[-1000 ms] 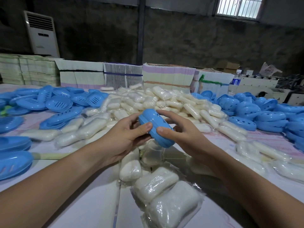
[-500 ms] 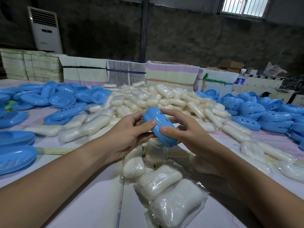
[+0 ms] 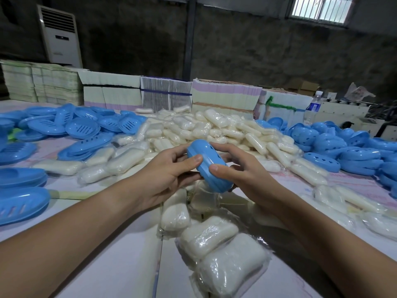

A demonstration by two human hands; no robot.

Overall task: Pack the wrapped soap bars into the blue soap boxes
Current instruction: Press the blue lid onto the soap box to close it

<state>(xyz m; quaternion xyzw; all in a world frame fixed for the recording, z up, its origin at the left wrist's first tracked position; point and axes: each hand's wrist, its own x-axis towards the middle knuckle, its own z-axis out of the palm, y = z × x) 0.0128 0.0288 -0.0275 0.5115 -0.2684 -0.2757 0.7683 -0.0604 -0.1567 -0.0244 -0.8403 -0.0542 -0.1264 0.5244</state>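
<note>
Fingers (image 3: 194,158) and thumbs of the left hand (image 3: 166,175) and right hand (image 3: 240,171) curl tight around one closed blue soap box (image 3: 207,166), held above the table (image 3: 120,244), the heap of wrapped soap bars (image 3: 214,132) and nearer bars (image 3: 227,261).

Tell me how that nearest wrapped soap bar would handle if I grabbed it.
The nearest soap bar looks solid, so probably stiff and fairly heavy for its size. Its glossy, loose wrap may slip and crinkle. It lies flat against another bar, so unlikely to roll.

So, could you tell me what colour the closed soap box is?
Light blue soap box, clearest in the head view.
</note>
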